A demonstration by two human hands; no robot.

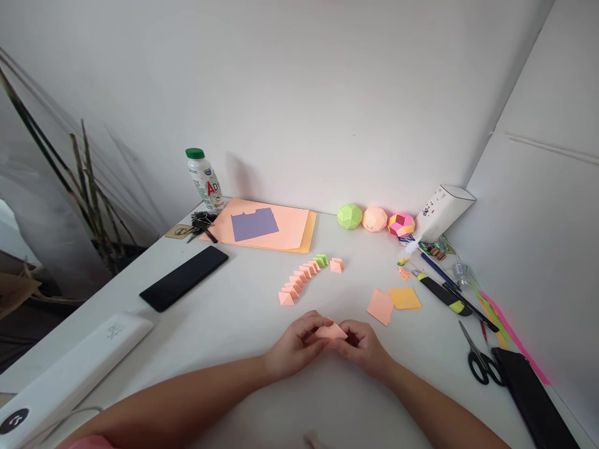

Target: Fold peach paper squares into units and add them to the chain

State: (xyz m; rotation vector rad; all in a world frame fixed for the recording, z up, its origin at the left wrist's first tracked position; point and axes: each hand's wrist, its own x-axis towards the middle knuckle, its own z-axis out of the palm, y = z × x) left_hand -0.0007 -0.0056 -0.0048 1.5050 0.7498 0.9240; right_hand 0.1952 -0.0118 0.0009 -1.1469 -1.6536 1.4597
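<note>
A small peach paper piece [331, 332] with folded edges is held low over the table between both hands. My left hand [299, 340] pinches its left side with thumb and fingers. At its right corner, my right hand [362, 346] grips it the same way. Just beyond the hands, a curved row of folded peach paper units [299, 279] stands on the table, with green folded units [321, 260] at its far end. One more folded peach unit [336, 265] sits right of the row. Peach square sheets [380, 307] and yellow square sheets [405, 299] lie right of my hands.
Paper balls [375, 219] line the wall beside a white box [444, 212]. Scissors [480, 362], a cutter knife [442, 293] and a black case [536, 393] lie right. Large peach sheets [290, 224], a bottle [206, 181], a black phone [185, 279] and a white lamp-like bar [75, 368] are left.
</note>
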